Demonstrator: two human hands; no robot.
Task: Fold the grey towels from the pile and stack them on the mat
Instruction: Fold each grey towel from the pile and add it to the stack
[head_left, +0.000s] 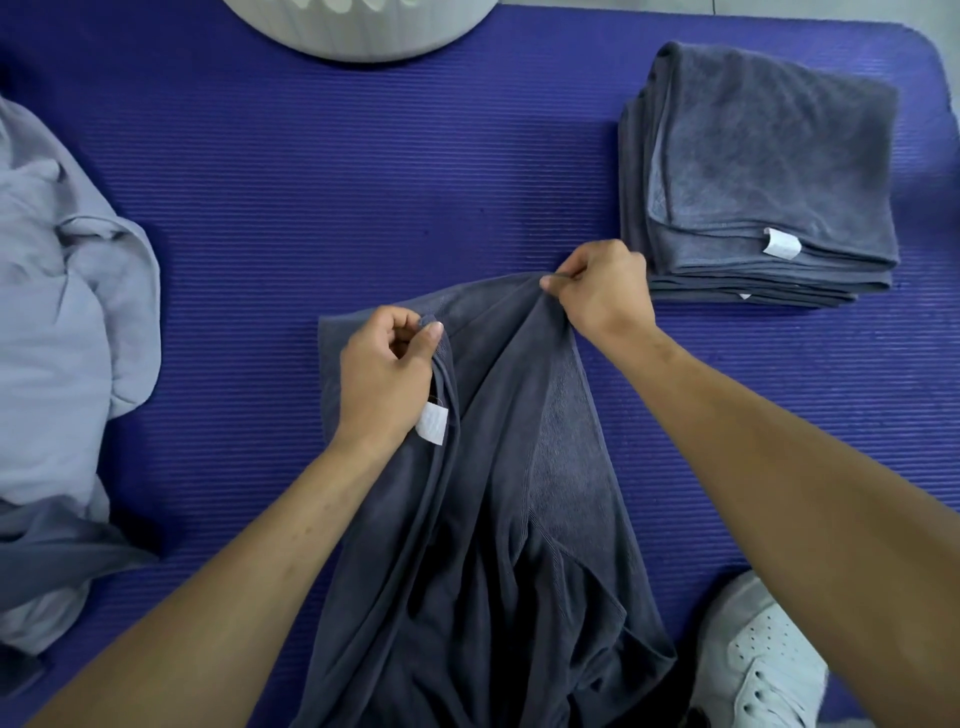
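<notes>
Both hands are clamped on the same dark grey towel (498, 467): the left hand (382, 376) pinches a bunched corner between thumb and curled fingers, with a white care label (432, 423) showing just below its wrist side, and the right hand (600, 291) pinches the far edge between thumb and forefinger, a little ahead of and to the right of the left. Between the two grips the cloth sags in uneven ridges and trails back toward the person's lap, so it is not spread flat on the blue mat (311, 208). The main risk, as I judge it, is a crooked fold: the left hand seems to hold several gathered layers, not one clean corner, and if the edge is laid down that way the halves will not line up. Light pinches could also slip if the towel is shaken out. Just beyond and to the right of the right hand sits the stack of folded towels (763, 171), close enough that a wide sweep could nudge it askew. Well off to the left of the left hand lies the pile of unfolded cloth (67, 322). A white shoe (753, 660) rests under the right forearm, where trailing fabric might snag.
</notes>
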